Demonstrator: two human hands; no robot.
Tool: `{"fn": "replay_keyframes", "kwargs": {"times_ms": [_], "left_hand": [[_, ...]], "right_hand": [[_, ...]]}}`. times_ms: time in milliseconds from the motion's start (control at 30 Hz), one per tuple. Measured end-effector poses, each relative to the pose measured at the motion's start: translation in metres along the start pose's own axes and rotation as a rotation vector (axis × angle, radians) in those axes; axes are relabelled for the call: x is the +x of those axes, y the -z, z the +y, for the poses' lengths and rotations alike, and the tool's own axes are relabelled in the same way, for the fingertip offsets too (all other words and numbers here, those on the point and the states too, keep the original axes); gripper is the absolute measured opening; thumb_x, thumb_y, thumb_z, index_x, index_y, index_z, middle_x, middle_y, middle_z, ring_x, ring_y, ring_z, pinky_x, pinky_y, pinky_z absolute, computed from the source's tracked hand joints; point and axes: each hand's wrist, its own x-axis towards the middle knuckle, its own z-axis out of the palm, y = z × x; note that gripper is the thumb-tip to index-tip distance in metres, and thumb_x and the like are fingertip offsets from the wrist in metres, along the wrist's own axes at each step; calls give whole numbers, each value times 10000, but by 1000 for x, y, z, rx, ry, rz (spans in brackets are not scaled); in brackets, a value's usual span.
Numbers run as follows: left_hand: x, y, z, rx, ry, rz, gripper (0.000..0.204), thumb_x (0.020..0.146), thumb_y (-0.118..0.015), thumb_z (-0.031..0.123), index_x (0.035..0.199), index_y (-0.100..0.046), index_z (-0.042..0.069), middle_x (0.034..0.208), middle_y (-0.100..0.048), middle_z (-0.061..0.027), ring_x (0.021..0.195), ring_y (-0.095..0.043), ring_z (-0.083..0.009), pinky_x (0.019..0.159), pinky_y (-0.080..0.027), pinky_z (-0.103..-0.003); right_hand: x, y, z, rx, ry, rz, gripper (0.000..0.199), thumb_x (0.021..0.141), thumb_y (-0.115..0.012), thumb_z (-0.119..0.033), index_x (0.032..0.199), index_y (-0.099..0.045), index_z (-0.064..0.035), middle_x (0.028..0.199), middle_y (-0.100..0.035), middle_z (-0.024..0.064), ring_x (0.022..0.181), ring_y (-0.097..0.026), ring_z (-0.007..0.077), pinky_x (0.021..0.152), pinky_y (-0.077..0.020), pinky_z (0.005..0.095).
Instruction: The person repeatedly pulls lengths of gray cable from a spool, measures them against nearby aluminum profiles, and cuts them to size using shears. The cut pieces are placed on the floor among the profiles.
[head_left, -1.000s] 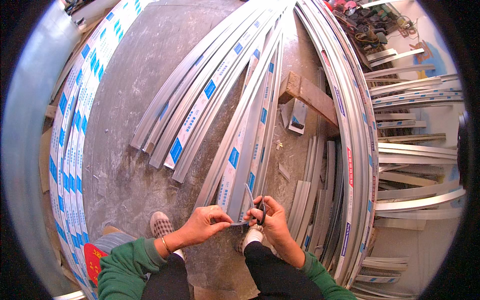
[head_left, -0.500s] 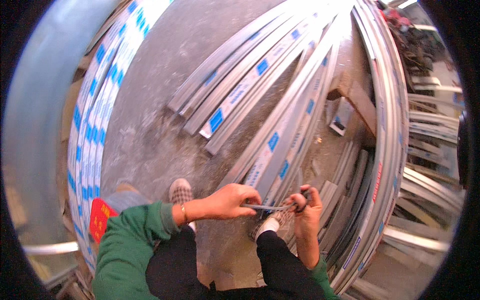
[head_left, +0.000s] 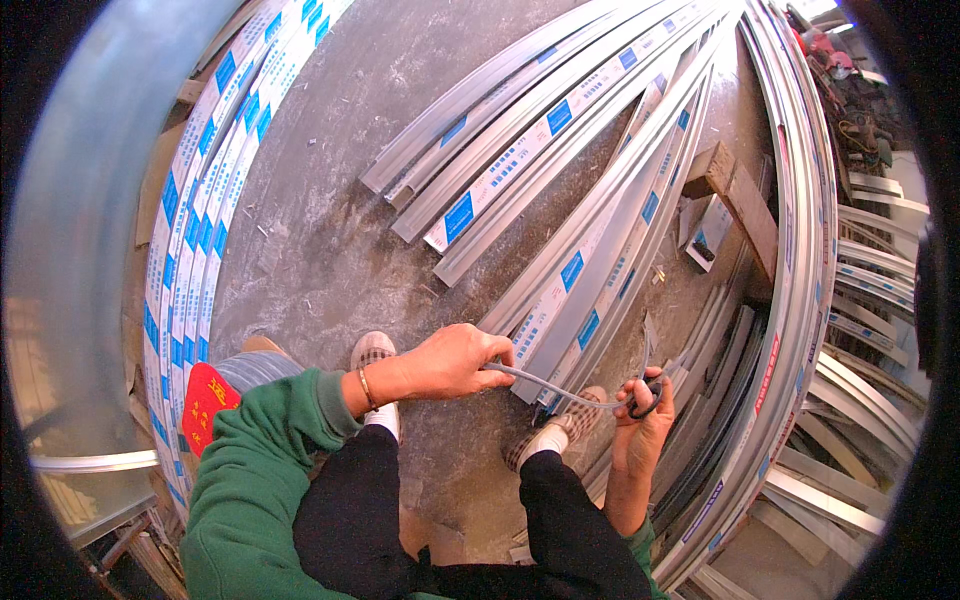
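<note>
We hold a thin grey strip [head_left: 560,388] stretched between our hands just above the near ends of the aluminium profiles [head_left: 600,270], our left hand [head_left: 450,362] closed over its left end. Our right hand [head_left: 645,420] pinches its right end, fingers through dark scissors [head_left: 645,385]. It sags slightly, so we judge it light and bendy, best gripped at the ends.

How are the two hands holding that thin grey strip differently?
The left hand is closed in a fist around one end of the thin grey strip, knuckles up. The right hand pinches the other end along with black-handled scissors, fingers pointing up. The left arm wears a green sleeve and bracelet; the right forearm is bare. Both grip the same strip.
</note>
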Motion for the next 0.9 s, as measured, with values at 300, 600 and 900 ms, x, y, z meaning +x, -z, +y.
{"fn": "replay_keyframes", "kwargs": {"times_ms": [300, 600, 900], "left_hand": [[-8, -3, 4, -62, -132, 91, 280, 819, -719, 272, 985, -631, 64, 832, -666, -147, 784, -657, -335, 667, -494, -425], [-129, 20, 41, -55, 62, 431, 262, 798, -716, 93, 1045, -654, 29, 942, -683, -112, 870, -662, -185, 776, -517, -316], [-273, -4, 68, -345, 246, 696, 220, 853, -631, -3, 1073, -627, -4, 856, -666, -58, 762, -625, -100, 632, -503, -247]], "right_hand": [[-7, 0, -7, 14, -1, -32, 257, 870, -663, -75, 1098, -545, -83, 847, -622, 58, 722, -620, 144, 534, -457, 207], [-62, 19, -72, 253, 241, 159, 243, 876, -673, -102, 1085, -550, -95, 840, -615, 46, 722, -605, 132, 542, -469, 211], [-171, -23, -130, 412, 278, -50, 202, 886, -661, -65, 1069, -577, -84, 823, -645, 69, 708, -655, 160, 546, -528, 226]]}}
